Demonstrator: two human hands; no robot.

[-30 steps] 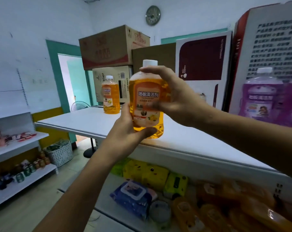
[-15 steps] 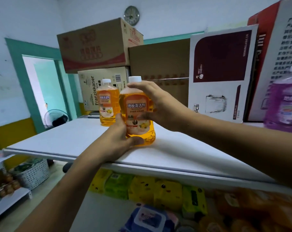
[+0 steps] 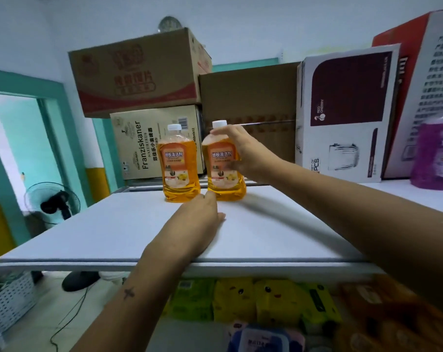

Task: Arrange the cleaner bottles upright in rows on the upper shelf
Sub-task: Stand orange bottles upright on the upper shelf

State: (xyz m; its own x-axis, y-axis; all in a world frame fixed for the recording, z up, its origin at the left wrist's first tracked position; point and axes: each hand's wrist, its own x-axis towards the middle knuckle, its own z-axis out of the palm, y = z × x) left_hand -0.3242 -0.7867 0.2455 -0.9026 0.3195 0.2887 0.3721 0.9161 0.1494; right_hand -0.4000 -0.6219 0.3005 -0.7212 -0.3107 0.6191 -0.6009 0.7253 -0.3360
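Two orange cleaner bottles with white caps stand upright side by side at the back of the white upper shelf (image 3: pixel 139 232). The left bottle (image 3: pixel 178 168) stands free. My right hand (image 3: pixel 243 151) grips the right bottle (image 3: pixel 221 174) by its shoulder and side, and the bottle's base is on the shelf. My left hand (image 3: pixel 197 224) lies with relaxed fingers on the shelf just in front of the two bottles, its fingertips close to the right bottle's base; contact cannot be told. A purple cleaner bottle (image 3: pixel 436 153) stands at the far right of the shelf.
Cardboard boxes (image 3: pixel 144 72) are stacked behind the bottles, and a white and maroon box (image 3: pixel 342 118) stands to the right. Below the shelf lie yellow and green packs (image 3: pixel 240 301) and orange bottles (image 3: pixel 393 326). A fan (image 3: pixel 53 201) stands by the teal doorway at left.
The bottle I held in both hands moved back and now stands beside the first orange bottle. My left hand has let go and dropped onto the shelf; my right hand still grips it.
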